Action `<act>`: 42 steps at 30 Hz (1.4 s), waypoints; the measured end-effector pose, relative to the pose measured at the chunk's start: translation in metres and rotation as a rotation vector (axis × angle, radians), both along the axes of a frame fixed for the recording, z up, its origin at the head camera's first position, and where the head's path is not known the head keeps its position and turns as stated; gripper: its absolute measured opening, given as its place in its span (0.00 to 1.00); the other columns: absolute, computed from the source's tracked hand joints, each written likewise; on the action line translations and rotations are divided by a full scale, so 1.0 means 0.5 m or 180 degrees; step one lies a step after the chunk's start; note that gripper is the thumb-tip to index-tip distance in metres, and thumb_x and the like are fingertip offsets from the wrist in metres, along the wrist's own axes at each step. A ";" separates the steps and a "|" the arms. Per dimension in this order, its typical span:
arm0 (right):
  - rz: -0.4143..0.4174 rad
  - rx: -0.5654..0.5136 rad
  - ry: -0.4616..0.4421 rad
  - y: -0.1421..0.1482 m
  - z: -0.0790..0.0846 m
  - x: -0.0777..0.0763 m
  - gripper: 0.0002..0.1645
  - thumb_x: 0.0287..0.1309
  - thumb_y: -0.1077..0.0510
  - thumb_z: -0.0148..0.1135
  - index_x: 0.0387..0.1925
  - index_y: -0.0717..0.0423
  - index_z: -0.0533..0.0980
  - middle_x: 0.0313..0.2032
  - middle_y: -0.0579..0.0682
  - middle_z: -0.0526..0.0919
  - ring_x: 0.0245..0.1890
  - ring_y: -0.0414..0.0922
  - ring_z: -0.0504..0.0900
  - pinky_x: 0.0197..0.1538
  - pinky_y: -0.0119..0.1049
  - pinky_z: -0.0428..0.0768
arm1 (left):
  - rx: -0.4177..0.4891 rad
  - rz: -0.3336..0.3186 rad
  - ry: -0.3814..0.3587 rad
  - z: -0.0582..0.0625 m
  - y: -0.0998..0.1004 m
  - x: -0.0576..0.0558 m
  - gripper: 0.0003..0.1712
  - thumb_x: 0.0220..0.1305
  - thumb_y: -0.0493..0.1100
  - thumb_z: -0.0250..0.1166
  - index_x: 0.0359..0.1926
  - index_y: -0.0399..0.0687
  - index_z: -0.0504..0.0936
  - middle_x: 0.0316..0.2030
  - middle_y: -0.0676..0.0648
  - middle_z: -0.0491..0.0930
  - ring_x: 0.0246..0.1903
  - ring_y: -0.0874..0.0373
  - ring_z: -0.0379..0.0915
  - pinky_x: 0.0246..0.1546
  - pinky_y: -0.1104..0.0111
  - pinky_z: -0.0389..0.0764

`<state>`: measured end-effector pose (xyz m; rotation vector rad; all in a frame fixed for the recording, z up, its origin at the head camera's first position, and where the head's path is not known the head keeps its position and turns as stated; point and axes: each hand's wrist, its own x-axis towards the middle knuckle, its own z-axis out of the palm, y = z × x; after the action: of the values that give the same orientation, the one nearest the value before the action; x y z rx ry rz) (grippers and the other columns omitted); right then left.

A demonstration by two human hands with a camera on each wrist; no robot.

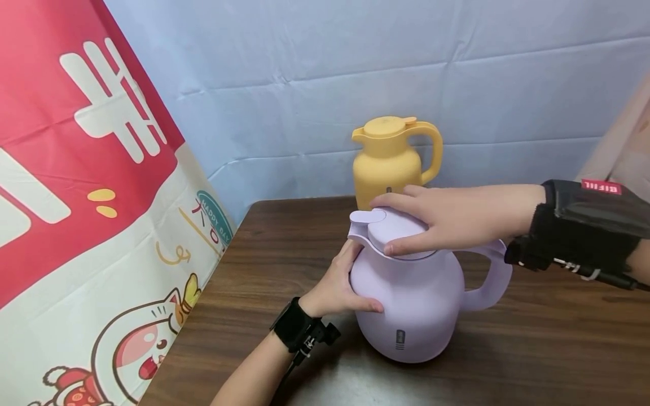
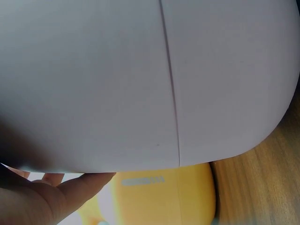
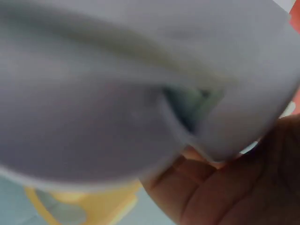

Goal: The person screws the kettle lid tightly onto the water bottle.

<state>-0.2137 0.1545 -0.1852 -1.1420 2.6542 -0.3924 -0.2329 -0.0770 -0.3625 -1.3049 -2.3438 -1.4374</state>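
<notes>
A lilac vacuum jug (image 1: 418,307) stands upright on the wooden table, its handle (image 1: 490,287) to the right. My left hand (image 1: 332,287) holds its body from the left, thumb in front and fingers round the far side. From above, my right hand (image 1: 452,211) grips the lid (image 1: 396,232), thumb at its near edge and fingers across the far side. The lid's small tab points left, over the spout. In the left wrist view the jug body (image 2: 93,84) fills most of the picture. The lid is large and blurred in the right wrist view, with fingers (image 3: 197,171) beneath it.
Close behind the lilac jug stands a yellow jug (image 1: 388,166), partly hidden by my right hand. A pale blue cloth (image 1: 284,113) hangs at the table's back. On the left hangs a printed red and white cloth (image 1: 45,169). The brown table (image 1: 284,237) extends to both sides.
</notes>
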 end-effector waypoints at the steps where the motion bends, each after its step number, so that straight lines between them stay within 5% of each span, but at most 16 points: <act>1: 0.0021 -0.0032 -0.0150 0.003 -0.001 -0.004 0.44 0.55 0.23 0.47 0.68 0.35 0.57 0.56 0.44 0.67 0.55 0.45 0.70 0.54 0.48 0.70 | 0.0004 0.0005 0.0015 0.000 0.000 0.000 0.64 0.38 0.80 0.63 0.71 0.54 0.52 0.64 0.50 0.56 0.60 0.56 0.59 0.55 0.64 0.70; 6: -0.0026 -0.0017 -0.0521 0.020 0.008 -0.018 0.38 0.61 0.28 0.46 0.70 0.28 0.52 0.64 0.44 0.65 0.63 0.47 0.64 0.57 0.55 0.66 | 0.0005 0.0007 0.0079 -0.001 0.000 -0.002 0.65 0.38 0.81 0.62 0.71 0.53 0.52 0.64 0.50 0.56 0.61 0.56 0.59 0.57 0.64 0.69; 13: -0.0066 0.0328 -0.0269 0.034 0.038 -0.014 0.50 0.50 0.22 0.53 0.71 0.30 0.51 0.59 0.46 0.70 0.56 0.44 0.70 0.54 0.51 0.70 | 0.0007 -0.0020 0.0154 -0.001 0.000 -0.003 0.64 0.39 0.81 0.61 0.71 0.52 0.52 0.63 0.49 0.58 0.60 0.56 0.59 0.56 0.64 0.69; 17: 0.0264 0.0338 -0.0108 0.030 0.041 -0.009 0.49 0.52 0.37 0.66 0.71 0.25 0.50 0.68 0.40 0.57 0.62 0.41 0.63 0.57 0.45 0.67 | -0.0012 -0.0013 0.0157 0.000 0.000 -0.004 0.64 0.39 0.81 0.61 0.71 0.52 0.52 0.64 0.49 0.57 0.61 0.56 0.58 0.57 0.63 0.68; 21: 0.0475 0.0374 0.0064 0.025 0.040 -0.006 0.47 0.52 0.53 0.64 0.69 0.24 0.54 0.71 0.36 0.50 0.65 0.41 0.59 0.56 0.41 0.66 | -0.0022 0.0004 0.0131 0.002 0.000 -0.005 0.65 0.39 0.81 0.61 0.71 0.52 0.51 0.64 0.49 0.56 0.61 0.56 0.57 0.57 0.63 0.68; 28: 0.0412 0.0279 0.0640 0.018 0.021 -0.006 0.41 0.50 0.37 0.66 0.66 0.30 0.64 0.62 0.42 0.67 0.55 0.41 0.72 0.52 0.43 0.73 | -0.0012 0.0021 0.0100 0.000 0.000 -0.004 0.64 0.38 0.81 0.61 0.71 0.52 0.53 0.63 0.49 0.58 0.60 0.56 0.59 0.56 0.64 0.69; 32: 0.0295 0.0316 0.1086 0.011 0.013 0.006 0.41 0.48 0.24 0.57 0.63 0.33 0.70 0.48 0.40 0.71 0.33 0.35 0.74 0.37 0.36 0.74 | -0.0009 0.0014 0.0066 -0.001 -0.001 -0.003 0.65 0.38 0.81 0.61 0.71 0.53 0.51 0.63 0.49 0.57 0.60 0.56 0.59 0.55 0.64 0.70; 36: 0.0232 0.0390 0.1441 0.012 0.013 0.010 0.48 0.43 0.15 0.45 0.59 0.36 0.73 0.43 0.39 0.71 0.34 0.35 0.74 0.39 0.37 0.73 | 0.0005 -0.0015 0.0059 0.000 0.000 -0.004 0.65 0.39 0.81 0.61 0.71 0.54 0.51 0.63 0.49 0.57 0.60 0.56 0.59 0.55 0.64 0.70; 38: 0.0214 0.0458 0.1381 0.015 0.019 0.006 0.50 0.42 0.13 0.44 0.60 0.35 0.73 0.46 0.38 0.71 0.43 0.36 0.73 0.45 0.41 0.72 | 0.0004 -0.0023 0.0074 0.001 0.000 -0.005 0.64 0.39 0.80 0.62 0.71 0.53 0.51 0.63 0.49 0.57 0.59 0.56 0.59 0.55 0.64 0.70; 42: 0.0329 0.0439 0.0661 0.017 0.036 -0.014 0.42 0.48 0.23 0.56 0.62 0.35 0.67 0.53 0.38 0.68 0.53 0.37 0.70 0.54 0.44 0.70 | 0.0014 -0.0022 0.0071 0.002 0.000 -0.005 0.64 0.39 0.81 0.62 0.71 0.53 0.52 0.63 0.49 0.57 0.60 0.56 0.59 0.56 0.64 0.69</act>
<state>-0.2208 0.1629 -0.1673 -1.3334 2.7292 -0.0736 -0.2352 -0.0768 -0.3617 -1.3223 -2.3232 -1.4216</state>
